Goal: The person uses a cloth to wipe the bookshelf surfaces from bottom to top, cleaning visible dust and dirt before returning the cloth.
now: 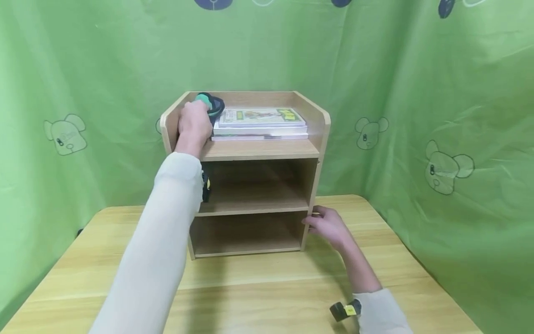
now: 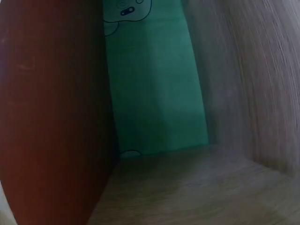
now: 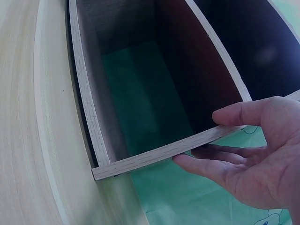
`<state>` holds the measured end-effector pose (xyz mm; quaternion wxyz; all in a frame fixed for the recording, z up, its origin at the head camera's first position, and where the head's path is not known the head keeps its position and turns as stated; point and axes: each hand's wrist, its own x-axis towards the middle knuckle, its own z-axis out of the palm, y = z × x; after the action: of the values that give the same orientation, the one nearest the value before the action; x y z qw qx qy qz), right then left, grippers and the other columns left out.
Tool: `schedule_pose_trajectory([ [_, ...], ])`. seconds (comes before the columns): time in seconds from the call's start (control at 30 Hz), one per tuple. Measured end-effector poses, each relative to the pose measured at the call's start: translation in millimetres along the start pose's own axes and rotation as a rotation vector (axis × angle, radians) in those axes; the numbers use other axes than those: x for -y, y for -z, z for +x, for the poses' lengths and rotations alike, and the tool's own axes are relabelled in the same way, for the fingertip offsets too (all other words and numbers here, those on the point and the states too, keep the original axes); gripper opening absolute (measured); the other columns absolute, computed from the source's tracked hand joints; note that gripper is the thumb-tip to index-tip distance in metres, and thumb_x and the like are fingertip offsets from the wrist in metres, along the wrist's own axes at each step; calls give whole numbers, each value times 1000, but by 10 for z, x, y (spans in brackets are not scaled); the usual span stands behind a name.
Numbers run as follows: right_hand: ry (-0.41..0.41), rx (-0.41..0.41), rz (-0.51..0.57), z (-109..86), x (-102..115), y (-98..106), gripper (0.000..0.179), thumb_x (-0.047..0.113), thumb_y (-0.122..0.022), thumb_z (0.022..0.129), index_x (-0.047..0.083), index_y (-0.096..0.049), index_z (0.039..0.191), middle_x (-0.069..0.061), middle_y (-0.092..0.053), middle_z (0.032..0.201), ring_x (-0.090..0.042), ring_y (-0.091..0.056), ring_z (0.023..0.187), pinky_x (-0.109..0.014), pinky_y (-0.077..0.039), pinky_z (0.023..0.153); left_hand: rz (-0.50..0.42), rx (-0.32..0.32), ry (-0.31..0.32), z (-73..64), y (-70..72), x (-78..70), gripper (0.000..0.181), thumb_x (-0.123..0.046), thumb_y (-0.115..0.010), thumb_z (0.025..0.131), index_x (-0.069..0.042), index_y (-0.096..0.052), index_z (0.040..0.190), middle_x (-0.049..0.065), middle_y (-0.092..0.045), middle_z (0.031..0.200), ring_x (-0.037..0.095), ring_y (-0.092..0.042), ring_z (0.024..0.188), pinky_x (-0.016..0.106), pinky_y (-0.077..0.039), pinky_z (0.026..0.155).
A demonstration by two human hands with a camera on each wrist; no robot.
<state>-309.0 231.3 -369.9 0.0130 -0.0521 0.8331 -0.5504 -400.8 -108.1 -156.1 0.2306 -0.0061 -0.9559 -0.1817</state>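
Pinching the right edge of the wooden shelf unit (image 1: 252, 213), upright on the table (image 1: 258, 297), with the right hand (image 1: 327, 226), thumb inside and fingers outside. With the left hand (image 1: 194, 123) right at the teal-and-black object (image 1: 204, 98) beside the books (image 1: 259, 130) on top; fingers hidden, cannot tell how open or whether holding it.

Head cam: looks fwd + down, mid-dist., shelf unit (image 1: 258, 202) at centre of frame, desk (image 1: 258, 292) along bottom. L wrist cam: v. close, faces into a compartment (image 2: 187, 187), green cloth (image 2: 159, 89) upper centre. R wrist cam: close, unit slanted in frame, R hand (image 3: 276, 150) lower right; head cam shares that hand + unit's side edge (image 3: 164, 152).
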Motion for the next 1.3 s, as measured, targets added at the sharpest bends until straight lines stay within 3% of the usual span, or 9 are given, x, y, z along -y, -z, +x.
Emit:
schedule_pose_trajectory([
  [0.2, -7, 14, -6, 0, 15, -25, 59, 11, -62, 94, -14, -41, 144, -37, -52, 140, -47, -59, 125, -51, -49, 105, 69, 65, 38, -77, 89, -13, 31, -3, -49, 90, 3, -67, 115, 26, -61, 124, 36, -59, 109, 48, -54, 93],
  [0.4, 6, 4, -31, 1, 13, -17, 59, 13, -63, 95, -13, -42, 143, -36, -53, 139, -46, -60, 123, -49, -51, 103, 159, 81, 62, -133, 180, -139, 36, -7, -45, 94, 3, -64, 122, 26, -62, 126, 36, -63, 111, 48, -58, 86],
  [0.6, 9, 7, -36, -7, 9, 4, 61, 13, -62, 95, -14, -40, 145, -37, -51, 141, -47, -59, 125, -48, -51, 103, 239, 109, 33, -265, 263, -245, 38, -13, -48, 93, 4, -62, 124, 26, -63, 124, 38, -64, 109, 50, -59, 81],
  [0.83, 14, 2, -65, -13, -3, 18, 64, 15, -63, 94, -13, -39, 146, -36, -54, 138, -46, -62, 120, -50, -51, 102, 245, 148, -15, -521, 399, -293, 39, -18, -62, 87, 4, -63, 119, 25, -62, 122, 40, -62, 110, 52, -57, 82],
  [1.0, 6, 0, -57, -15, -29, 21, 63, 15, -63, 94, -13, -40, 146, -35, -54, 138, -44, -62, 120, -48, -53, 101, 248, 123, -77, -818, 466, -286, 39, -27, -66, 88, 4, -66, 112, 25, -65, 115, 43, -63, 107, 54, -57, 82],
  [1.17, 5, -13, -47, -16, -40, 29, 61, 14, -63, 94, -12, -42, 145, -36, -54, 138, -45, -62, 121, -48, -53, 100, 260, 122, -152, -1109, 637, -305, 30, -24, -68, 88, 2, -67, 103, 22, -67, 106, 40, -65, 99, 53, -57, 78],
  [1.3, 1, -16, -52, -23, -35, 36, 60, 13, -62, 95, -13, -41, 145, -36, -53, 139, -46, -62, 120, -48, -53, 101, 272, 157, -204, -1239, 787, -295, 21, -21, -75, 84, -2, -71, 92, 19, -68, 98, 35, -62, 92, 47, -55, 72],
])
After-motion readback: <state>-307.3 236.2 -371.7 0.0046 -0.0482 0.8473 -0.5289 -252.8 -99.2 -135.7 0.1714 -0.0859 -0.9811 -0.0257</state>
